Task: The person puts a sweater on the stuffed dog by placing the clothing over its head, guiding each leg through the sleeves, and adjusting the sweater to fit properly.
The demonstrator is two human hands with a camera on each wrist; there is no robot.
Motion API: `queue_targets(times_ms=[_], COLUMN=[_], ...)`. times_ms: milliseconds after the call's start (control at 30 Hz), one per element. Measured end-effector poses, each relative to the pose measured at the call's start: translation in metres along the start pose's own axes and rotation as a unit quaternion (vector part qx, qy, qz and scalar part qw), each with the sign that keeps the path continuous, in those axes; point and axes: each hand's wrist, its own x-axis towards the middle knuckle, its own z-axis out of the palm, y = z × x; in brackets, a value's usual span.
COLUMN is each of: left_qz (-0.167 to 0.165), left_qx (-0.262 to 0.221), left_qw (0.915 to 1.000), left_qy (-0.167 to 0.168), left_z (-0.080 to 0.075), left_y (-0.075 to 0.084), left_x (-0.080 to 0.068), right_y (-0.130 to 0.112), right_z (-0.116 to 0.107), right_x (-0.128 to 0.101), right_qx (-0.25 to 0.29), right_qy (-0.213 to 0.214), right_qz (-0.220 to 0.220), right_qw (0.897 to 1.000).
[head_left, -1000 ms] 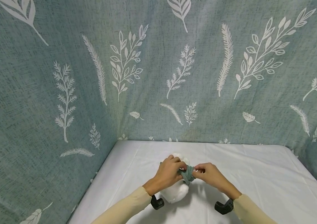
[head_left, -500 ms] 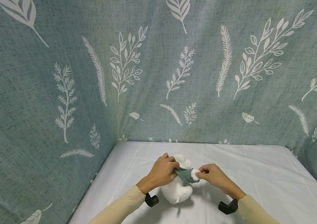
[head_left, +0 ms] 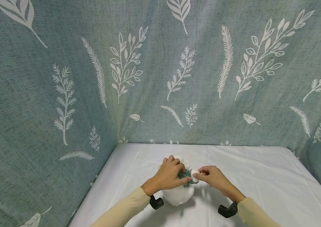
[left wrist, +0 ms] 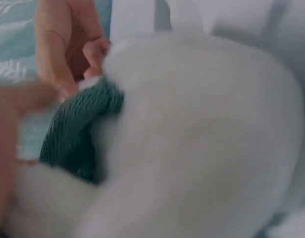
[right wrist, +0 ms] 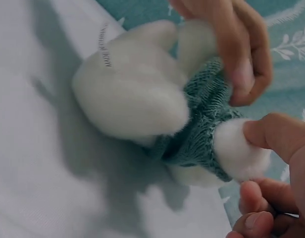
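Observation:
A white plush toy [head_left: 177, 196] lies on the white-covered table, wearing a green knitted sweater [right wrist: 199, 131]. One stubby white paw [right wrist: 236, 151] pokes out of the sweater's cuff. My right hand [head_left: 213, 179] pinches that paw between thumb and fingers. On the other side, my left hand [head_left: 167, 176] reaches over the toy and grips the knit, its thumb stretched along the sleeve. The toy's round body fills much of the left wrist view, with the sweater [left wrist: 83, 129] bunched beside it. My left hand hides part of the toy in the head view.
A white cloth [head_left: 251, 176] covers the table. Green leaf-printed curtains [head_left: 154, 78] stand close behind and along the sides. Black wrist cameras [head_left: 228, 210] hang below both wrists, near the tabletop.
The paw, mostly covered by the knit a second ago, now shows beyond the cuff. My left hand first drew the fabric left, then moved back right with its thumb along the sleeve.

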Motion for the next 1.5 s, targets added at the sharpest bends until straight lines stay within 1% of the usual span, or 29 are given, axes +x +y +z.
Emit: queue_targets(times_ms=[100,167,267,333,400,567,633,700,767,800,867,933,1033,1133,1233,1333,1400,1500], left_qz=[-0.009,-0.007,0.0,-0.001,-0.01,-0.039,-0.039,-0.033,-0.023,-0.019,-0.013,-0.014,-0.029,-0.051,-0.071,-0.096,-0.111,-0.128], left_qx=[0.03,0.051,0.071,0.08,0.081,0.078,0.078,0.073,0.061,0.047,0.008,-0.041,-0.113,-0.159,-0.186,-0.203,-0.204,-0.202], left_qw=[0.9995,0.9986,0.9974,0.9968,0.9966,0.9961,0.9961,0.9967,0.9978,0.9986,0.9997,0.9988,0.9926,0.9843,0.9759,0.9683,0.9662,0.9662], left_qy=[-0.001,-0.004,0.0,0.002,0.002,-0.015,-0.015,-0.004,0.008,0.013,0.019,0.022,0.033,0.057,0.089,0.11,0.111,0.097], left_z=[0.003,0.004,0.002,0.0,-0.001,-0.002,-0.001,-0.001,0.0,0.0,0.001,0.002,0.001,0.0,0.0,0.001,0.003,0.005], left_y=[0.005,0.008,0.01,0.01,0.009,0.007,0.007,0.006,0.005,0.004,0.003,0.0,-0.003,-0.008,-0.014,-0.022,-0.027,-0.034], left_x=[0.002,0.003,0.003,0.003,0.003,0.003,0.003,0.002,0.002,0.001,-0.001,-0.002,-0.005,-0.007,-0.01,-0.014,-0.018,-0.024], right_y=[0.002,0.004,0.006,0.006,0.007,0.011,0.012,0.014,0.014,0.014,0.013,0.011,0.006,0.0,-0.005,-0.008,-0.01,-0.013], right_z=[0.004,0.006,0.006,0.005,0.003,0.0,0.0,-0.002,-0.003,-0.004,-0.005,-0.006,-0.007,-0.008,-0.009,-0.01,-0.01,-0.007], right_x=[0.0,0.001,0.001,0.001,0.002,0.002,0.002,0.001,0.002,0.002,0.001,-0.001,-0.005,-0.009,-0.011,-0.011,-0.01,-0.009], right_qx=[-0.021,-0.033,-0.04,-0.039,-0.032,0.006,0.017,0.023,0.026,0.024,0.018,0.003,-0.019,-0.034,-0.045,-0.049,-0.045,-0.036], right_qy=[-0.012,-0.018,-0.017,-0.015,-0.016,-0.029,-0.035,-0.041,-0.047,-0.049,-0.052,-0.047,-0.029,-0.002,0.028,0.052,0.054,0.033], right_qz=[-0.024,-0.039,-0.046,-0.044,-0.037,-0.005,0.004,0.007,0.011,0.012,0.015,0.016,0.006,-0.012,-0.037,-0.065,-0.085,-0.113], right_qw=[0.999,0.999,0.998,0.998,0.999,1.0,0.999,0.999,0.998,0.998,0.998,0.999,0.999,0.999,0.998,0.995,0.994,0.992])
